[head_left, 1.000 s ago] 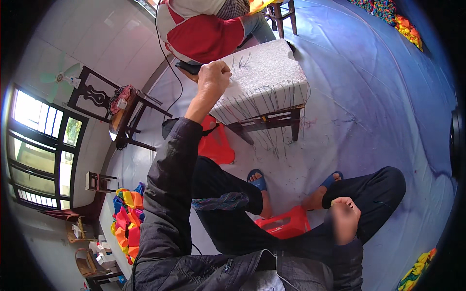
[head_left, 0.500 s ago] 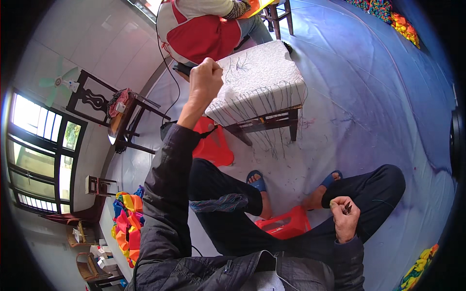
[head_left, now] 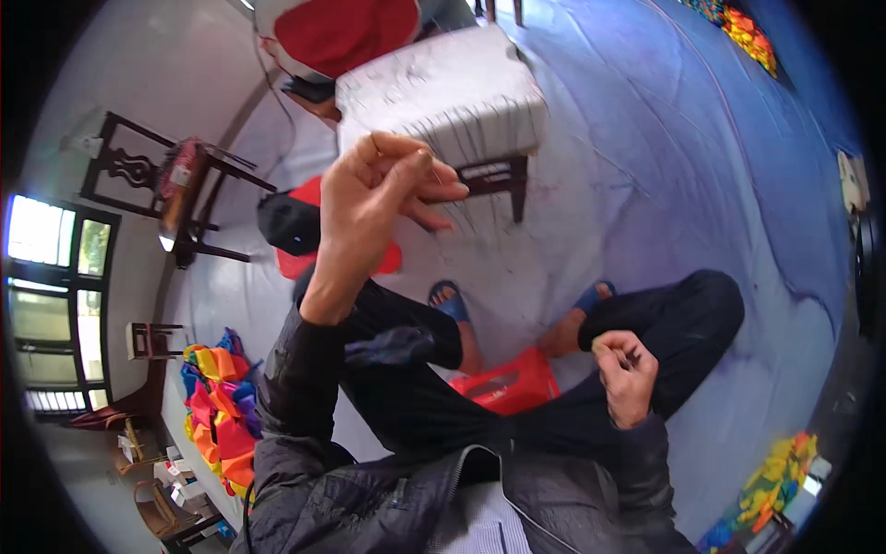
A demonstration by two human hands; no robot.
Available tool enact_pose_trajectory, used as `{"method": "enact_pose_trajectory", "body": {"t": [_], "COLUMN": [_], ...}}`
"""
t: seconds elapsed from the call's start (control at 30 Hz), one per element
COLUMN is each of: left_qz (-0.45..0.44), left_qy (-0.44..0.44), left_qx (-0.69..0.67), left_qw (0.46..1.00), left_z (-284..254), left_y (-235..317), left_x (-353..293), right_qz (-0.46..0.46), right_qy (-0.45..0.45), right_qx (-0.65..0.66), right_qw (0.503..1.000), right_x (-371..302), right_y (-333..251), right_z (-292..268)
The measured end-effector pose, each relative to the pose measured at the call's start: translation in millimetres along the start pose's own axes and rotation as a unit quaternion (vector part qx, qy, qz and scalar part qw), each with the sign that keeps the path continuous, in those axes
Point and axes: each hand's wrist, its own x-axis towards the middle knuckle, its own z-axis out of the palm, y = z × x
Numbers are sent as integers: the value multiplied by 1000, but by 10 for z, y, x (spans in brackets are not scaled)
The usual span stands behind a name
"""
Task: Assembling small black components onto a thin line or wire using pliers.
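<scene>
My left hand (head_left: 378,198) is raised in front of the white foam block (head_left: 434,78), thumb and forefinger closed in a pinch and the other fingers loosely bent. Whatever is in the pinch is too fine to make out. Dark threads (head_left: 480,120) hang in a row over the block's near side. Over my right thigh, my right hand (head_left: 628,383) is closed round a small dark pointed tool (head_left: 631,358); its tips stick out past the fingers. A blurred bundle of threads (head_left: 392,346) lies across my left thigh.
A dark wooden stool (head_left: 498,175) carries the block. Beyond it sits a person in a red apron (head_left: 346,32). Between my feet is a red plastic stool (head_left: 512,383). Colourful cloth pieces (head_left: 221,406) lie at left, near a wooden chair (head_left: 194,194); more colourful material (head_left: 780,480) is at lower right.
My left hand has come back from the block's far left corner, nearer to me and lower. The right hand still holds the tool over my thigh. The whole view has shifted.
</scene>
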Motion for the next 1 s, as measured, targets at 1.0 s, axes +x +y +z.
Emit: {"method": "enact_pose_trajectory", "body": {"t": [1.0], "left_qz": [-244], "left_qy": [-35], "left_qx": [-260], "left_qw": [934], "left_z": [1186], "left_y": [-855], "left_x": [-1393], "right_qz": [-149], "right_qy": [88], "right_qx": [-109], "right_qw": [979], "right_x": [-253], "right_y": [-533], "right_z": [647]}}
